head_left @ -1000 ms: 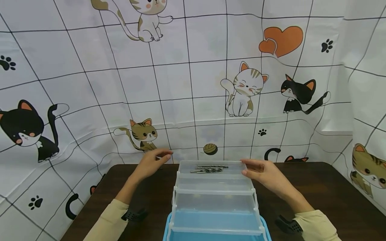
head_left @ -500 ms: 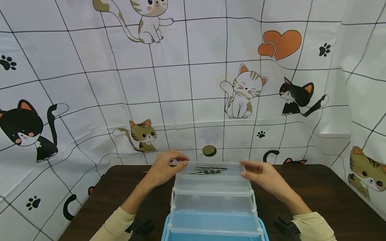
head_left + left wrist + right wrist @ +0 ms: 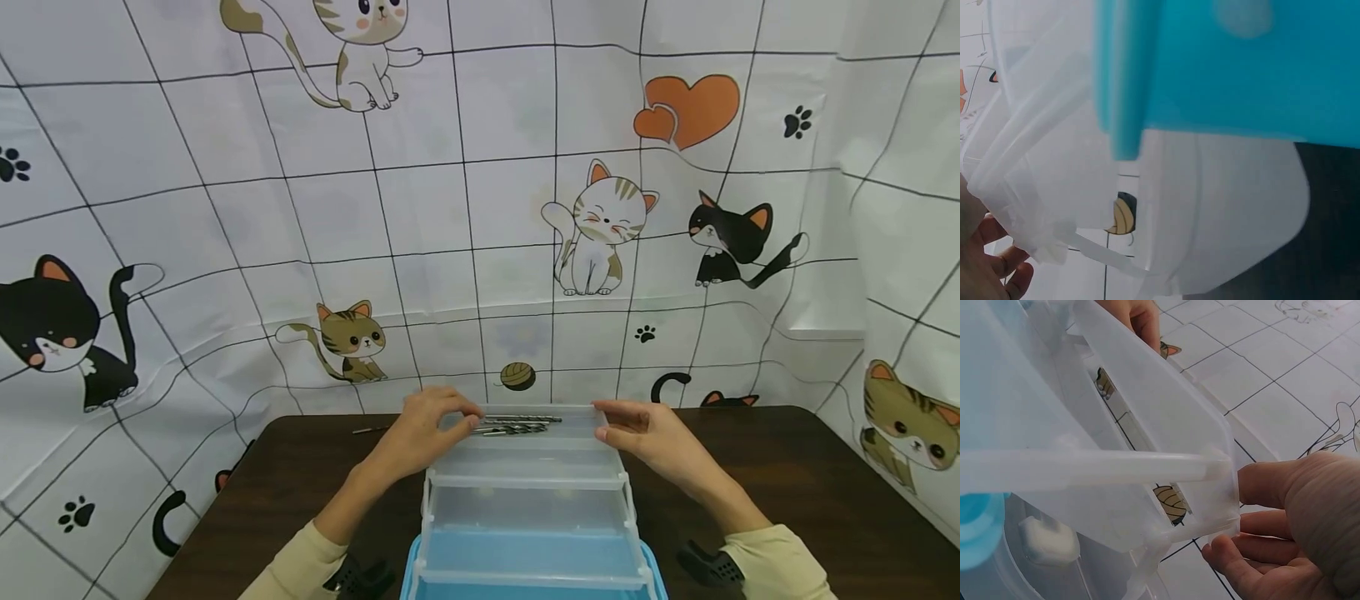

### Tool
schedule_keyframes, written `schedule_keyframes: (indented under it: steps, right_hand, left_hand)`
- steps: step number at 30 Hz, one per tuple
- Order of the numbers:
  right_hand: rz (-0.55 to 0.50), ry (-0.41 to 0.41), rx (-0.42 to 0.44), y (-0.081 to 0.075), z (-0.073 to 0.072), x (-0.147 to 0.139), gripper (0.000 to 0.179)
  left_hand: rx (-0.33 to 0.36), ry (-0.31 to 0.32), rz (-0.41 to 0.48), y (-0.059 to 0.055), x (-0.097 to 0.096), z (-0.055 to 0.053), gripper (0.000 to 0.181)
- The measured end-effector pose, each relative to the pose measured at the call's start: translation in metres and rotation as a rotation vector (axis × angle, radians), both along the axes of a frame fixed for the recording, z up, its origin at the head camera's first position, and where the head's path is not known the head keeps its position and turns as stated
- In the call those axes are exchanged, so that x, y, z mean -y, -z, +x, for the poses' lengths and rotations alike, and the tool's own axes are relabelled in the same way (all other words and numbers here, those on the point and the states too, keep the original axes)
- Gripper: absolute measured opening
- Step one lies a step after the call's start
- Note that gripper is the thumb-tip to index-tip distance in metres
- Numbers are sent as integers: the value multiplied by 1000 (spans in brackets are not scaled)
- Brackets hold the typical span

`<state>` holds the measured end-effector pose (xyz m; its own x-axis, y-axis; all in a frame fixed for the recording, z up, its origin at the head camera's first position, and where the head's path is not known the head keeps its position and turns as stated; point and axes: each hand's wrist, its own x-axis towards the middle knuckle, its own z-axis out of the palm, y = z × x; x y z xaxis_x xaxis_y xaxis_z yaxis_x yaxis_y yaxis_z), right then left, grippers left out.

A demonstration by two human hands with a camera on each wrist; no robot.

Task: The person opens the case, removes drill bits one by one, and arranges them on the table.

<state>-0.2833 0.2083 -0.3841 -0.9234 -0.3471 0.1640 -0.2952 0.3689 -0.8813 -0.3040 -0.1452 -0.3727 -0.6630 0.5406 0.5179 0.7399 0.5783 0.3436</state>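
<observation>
A fold-out storage box with stacked translucent trays (image 3: 525, 506) and a blue base (image 3: 411, 575) stands in the middle of the head view. Several metal twist drill bits (image 3: 517, 429) lie in its top tray (image 3: 577, 425). At that tray's left end my left hand (image 3: 427, 429) has curled fingers over the edge, overlapping the bits' near ends. My right hand (image 3: 648, 433) holds the tray's right end. In the right wrist view, the right hand (image 3: 1291, 531) has fingers against the tray corner. The left hand (image 3: 991, 262) is partly behind the translucent plastic in the left wrist view.
The dark wooden table (image 3: 757, 475) extends on both sides of the box. A single thin drill bit (image 3: 369, 430) lies on it behind my left hand. A white cat-print cloth (image 3: 510, 208) hangs behind and around the table.
My left hand has moved right from beside the box onto the top tray's left end, uncovering the loose bit on the table. My right hand stays at the right end.
</observation>
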Motion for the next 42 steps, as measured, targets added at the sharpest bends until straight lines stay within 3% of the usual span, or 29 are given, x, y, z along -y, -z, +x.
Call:
schedule_keyframes:
  steps: [14,22,30,38,42]
  right_hand:
    - [13,12,-9,0,0,1,49]
    - [5,6,-1,1,0,1,48]
    - [20,22,-24,-1,-1,1,53]
    - [26,24,-25,-4,0,1,53]
    - [23,19,-28,-4,0,1,53]
  left_hand:
    - [117,52,-44,-13,-3,-7,13]
    - [71,23,-148,-17,-2,-10,13]
    - [84,48,-169,-17,-3,-13,13]
    - [3,55,-225,-13,-5,-16,13]
    - [2,52,-233,-11,-5,-16,13]
